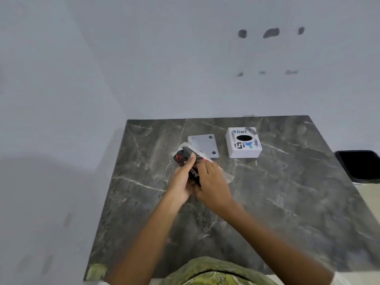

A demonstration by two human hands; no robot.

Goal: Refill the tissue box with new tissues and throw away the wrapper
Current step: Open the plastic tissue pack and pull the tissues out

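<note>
A pack of tissues in a black wrapper (186, 159) with red marks and white lettering is held just above the middle of the table. My left hand (182, 178) grips the pack from the left side. My right hand (211, 184) is closed on its right side, where clear plastic and white tissue (227, 175) stick out. The white tissue box (243, 143), covered in stickers and with a dark round hole on top, stands at the back of the table. Its flat white base plate (203, 145) lies to the left of it, just behind the pack.
The dark marble table (287, 202) stands against a grey wall. A black bin (358, 165) sits beyond the table's right edge. A green patterned cloth (213, 272) is at the near edge, by my body.
</note>
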